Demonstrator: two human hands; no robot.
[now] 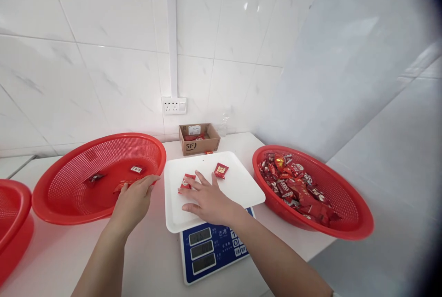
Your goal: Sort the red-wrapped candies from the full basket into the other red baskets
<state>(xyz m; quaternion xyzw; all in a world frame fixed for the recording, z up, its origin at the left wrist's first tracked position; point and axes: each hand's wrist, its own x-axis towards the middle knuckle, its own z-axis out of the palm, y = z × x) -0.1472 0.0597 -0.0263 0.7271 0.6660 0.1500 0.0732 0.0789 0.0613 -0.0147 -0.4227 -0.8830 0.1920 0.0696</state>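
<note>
My right hand is spread over the white tray of a scale, its fingertips at a small red packet. Another red packet lies on the tray just beyond the fingers. Over the near right rim of a red basket is my left hand, fingers stretched towards the tray and nothing visible in them. Inside that basket lie red packets, partly behind the hand, a packet with a white label and a dark wrapped piece.
Below the tray shows the blue scale panel. At right, a red basket holds many wrapped pieces. A cardboard box with red packets stands by the wall, below a socket. Another red basket is cut off at left.
</note>
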